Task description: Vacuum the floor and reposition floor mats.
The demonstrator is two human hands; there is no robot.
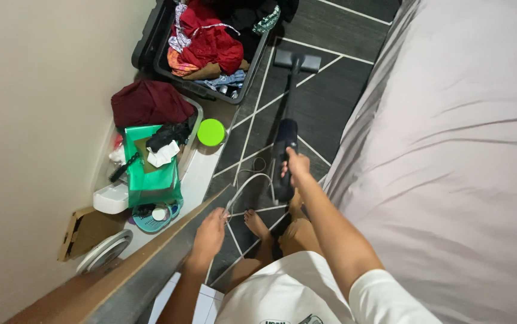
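My right hand [297, 167] grips the handle of a dark stick vacuum cleaner [285, 144]. Its tube runs forward to the grey floor head [297, 60], which rests on the dark patterned floor [324, 102]. My left hand [209, 235] hangs lower, fingers closed around a loop of white power cord [247, 180] that curls up toward the vacuum body. My bare feet [257, 223] stand on the floor below the vacuum.
A bed with a pale grey sheet [450, 150] fills the right side. A bin of clothes [210, 42] stands ahead by the wall. On the left, a low shelf holds a maroon bundle [149, 103], a green bag [150, 174] and a green lid [211, 132].
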